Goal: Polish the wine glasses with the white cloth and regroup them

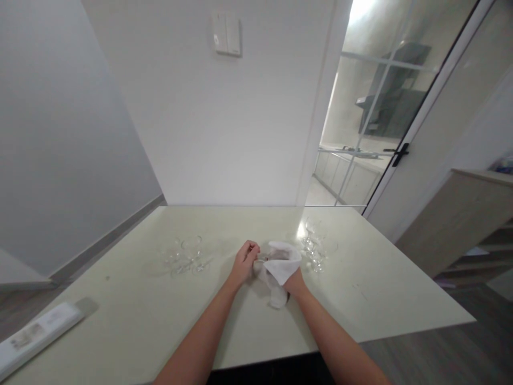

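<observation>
A white cloth (282, 270) sits bunched near the middle of the table (132, 321). At its nine o'clock, the left hand (244, 260) has its fingers curled inward; whether this grip pinches anything I cannot tell. At about four o'clock, the right hand (295, 282) reaches under the cloth, its grip hidden, so I cannot tell its state. Clear glass-like pieces (315, 250) cluster near two o'clock, and more clear pieces (187, 259) between nine and ten.

In my distant view, a pale glossy table (132, 321) with left glassware (186, 259), right glassware (315, 248), one white box (60, 318).
</observation>
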Motion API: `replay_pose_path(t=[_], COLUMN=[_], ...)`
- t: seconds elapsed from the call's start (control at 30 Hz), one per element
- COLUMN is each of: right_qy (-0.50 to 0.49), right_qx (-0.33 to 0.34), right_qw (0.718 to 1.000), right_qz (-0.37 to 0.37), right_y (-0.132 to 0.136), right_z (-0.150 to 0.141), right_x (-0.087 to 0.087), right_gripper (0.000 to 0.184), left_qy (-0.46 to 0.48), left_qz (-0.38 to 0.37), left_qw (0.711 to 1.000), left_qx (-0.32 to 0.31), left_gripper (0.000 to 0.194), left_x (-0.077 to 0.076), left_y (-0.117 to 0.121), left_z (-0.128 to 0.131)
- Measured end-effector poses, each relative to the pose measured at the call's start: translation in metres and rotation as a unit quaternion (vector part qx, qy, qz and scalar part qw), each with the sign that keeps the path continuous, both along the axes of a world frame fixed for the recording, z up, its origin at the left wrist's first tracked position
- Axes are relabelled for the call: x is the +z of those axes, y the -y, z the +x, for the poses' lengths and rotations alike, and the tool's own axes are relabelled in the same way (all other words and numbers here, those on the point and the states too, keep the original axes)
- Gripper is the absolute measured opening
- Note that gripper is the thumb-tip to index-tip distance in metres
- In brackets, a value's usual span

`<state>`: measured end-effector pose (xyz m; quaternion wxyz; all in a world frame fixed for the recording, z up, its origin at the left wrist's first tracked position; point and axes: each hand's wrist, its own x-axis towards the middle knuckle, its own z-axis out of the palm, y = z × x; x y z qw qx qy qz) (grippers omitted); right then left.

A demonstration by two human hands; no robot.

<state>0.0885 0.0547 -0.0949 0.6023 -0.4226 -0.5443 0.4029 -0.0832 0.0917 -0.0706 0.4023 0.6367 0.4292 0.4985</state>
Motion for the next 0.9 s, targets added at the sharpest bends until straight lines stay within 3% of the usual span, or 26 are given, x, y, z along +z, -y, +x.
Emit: replay_pose_path(t=[0.1, 0.2, 0.3, 0.4, 0.53, 0.6, 0.73, 0.9], right_qy=[-0.016, -0.008, 0.020, 0.055, 0.063, 0.069, 0.065, -0.025], right_qx=[-0.008, 0.009, -0.006, -0.019, 0.011, 0.016, 0.024, 0.030], right_qw=[1.000, 1.000, 0.999, 0.996, 0.994, 0.992, 0.988, 0.996], right_qz=[-0.025, -0.002, 0.037, 0.064, 0.088, 0.106, 0.137, 0.082], right_y=[-0.009, -0.011, -0.008, -0.005, -0.003, -0.001, 0.002, -0.003], right_z=[0.004, 0.004, 0.001, -0.002, -0.004, -0.005, -0.005, -0.004], right_x=[-0.010, -0.013, -0.010, -0.007, -0.005, -0.004, 0.002, 0.003], right_gripper=[0.026, 0.027, 0.032, 0.032, 0.030, 0.039, 0.060, 0.039], left_qy=[-0.055, -0.077, -0.036, 0.025, 0.081, 0.124, 0.199, 0.258], left_qz=[0.123, 0.131, 0.066, -0.046, -0.186, -0.237, -0.287, -0.293], left_qw=[0.991, 0.988, 0.996, 0.997, 0.978, 0.963, 0.937, 0.921], left_qx=[0.008, 0.033, 0.056, 0.052, 0.048, 0.045, 0.026, 0.006], left_gripper=[0.029, 0.036, 0.043, 0.050, 0.052, 0.049, 0.045, 0.044], left_x=[0.003, 0.001, -0.004, -0.011, -0.017, -0.017, -0.016, -0.015], left_y=[0.008, 0.007, -0.002, -0.012, -0.016, -0.015, -0.013, -0.012], left_z=[-0.005, -0.007, -0.005, -0.001, 0.001, 0.000, -0.003, -0.001])
